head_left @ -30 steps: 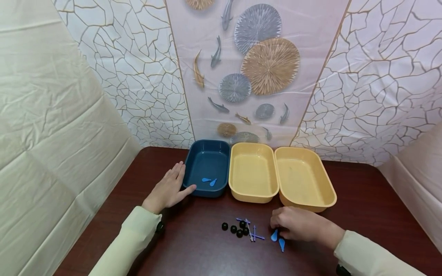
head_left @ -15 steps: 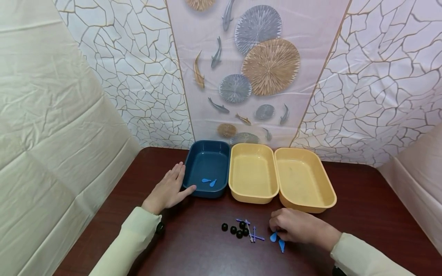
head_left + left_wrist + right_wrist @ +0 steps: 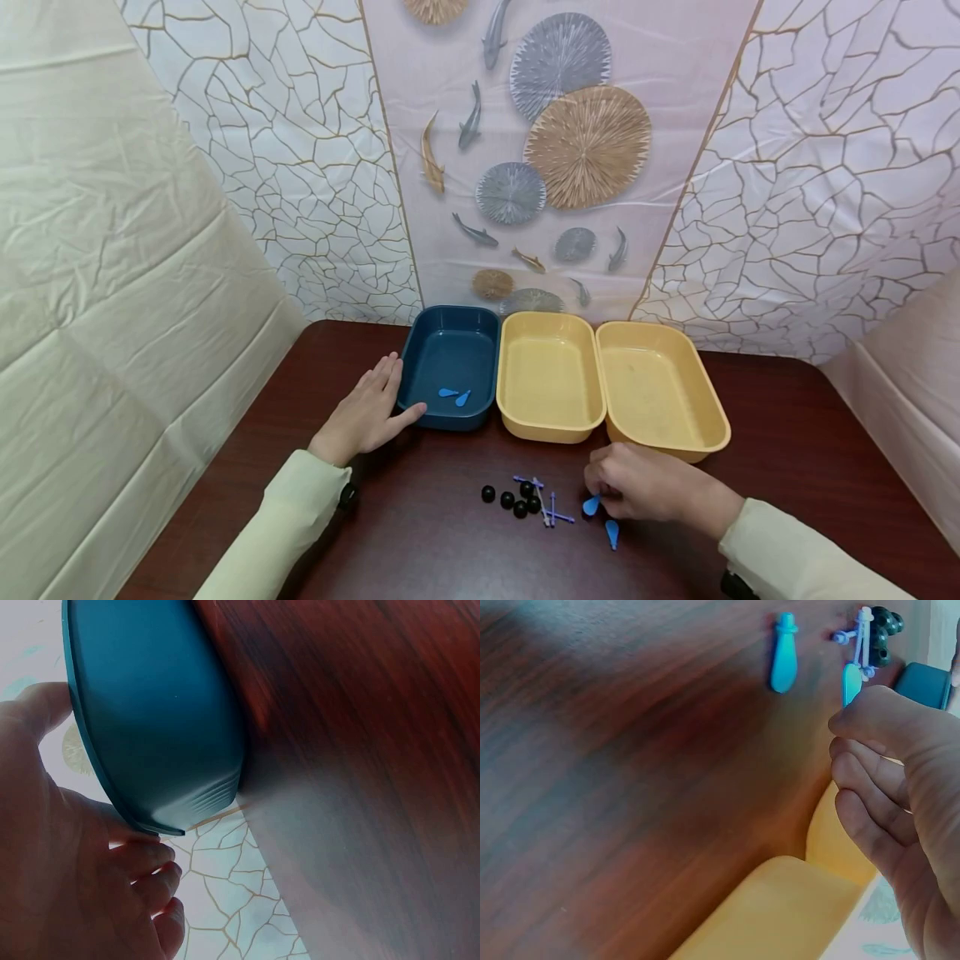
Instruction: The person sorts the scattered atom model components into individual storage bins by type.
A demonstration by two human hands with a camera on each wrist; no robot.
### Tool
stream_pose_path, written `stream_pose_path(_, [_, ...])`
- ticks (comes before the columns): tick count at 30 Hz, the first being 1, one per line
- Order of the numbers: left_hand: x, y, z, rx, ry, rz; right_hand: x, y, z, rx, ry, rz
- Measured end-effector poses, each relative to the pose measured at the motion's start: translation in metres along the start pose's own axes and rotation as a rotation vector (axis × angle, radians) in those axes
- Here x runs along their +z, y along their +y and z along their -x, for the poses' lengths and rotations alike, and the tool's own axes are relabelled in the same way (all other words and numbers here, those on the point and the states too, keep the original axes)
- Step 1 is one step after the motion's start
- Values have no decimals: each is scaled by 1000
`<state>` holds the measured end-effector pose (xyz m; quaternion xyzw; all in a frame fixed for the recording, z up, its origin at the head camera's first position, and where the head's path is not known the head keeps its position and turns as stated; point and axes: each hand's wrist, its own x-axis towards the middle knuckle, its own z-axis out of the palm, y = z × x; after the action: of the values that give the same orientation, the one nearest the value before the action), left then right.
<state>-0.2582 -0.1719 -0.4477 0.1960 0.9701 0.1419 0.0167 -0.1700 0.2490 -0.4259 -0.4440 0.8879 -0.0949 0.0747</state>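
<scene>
The left hand (image 3: 365,414) lies flat with fingers spread, pressed against the near-left corner of the blue tray (image 3: 420,371), thumb along its front wall. Two blue pegs (image 3: 454,394) lie inside, just right of that hand. Beside the tray stand two yellow trays (image 3: 550,421). Between the hands sit black beads (image 3: 510,497) and purple sticks (image 3: 547,505). The right hand (image 3: 645,490), fingers curled, pinches a blue peg (image 3: 592,505) at its fingertips; another peg (image 3: 612,532) lies just below it on the table (image 3: 420,542).

small blue paddle piece (image 3: 592,505), seemingly pinched, above table
</scene>
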Motion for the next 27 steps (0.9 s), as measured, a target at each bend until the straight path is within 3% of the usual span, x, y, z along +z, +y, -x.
stream_pose_path(5, [0,0,0,2,-1,-3,-8,-1,-2,-33,43,59])
stream_pose_path(14, [0,1,-1,-3,-9,-6,-31,-4,-12,-24,38,97])
stream_pose_path(27, [1,-1,-1,0,-2,-6,-64,-8,-35,-2,63,79])
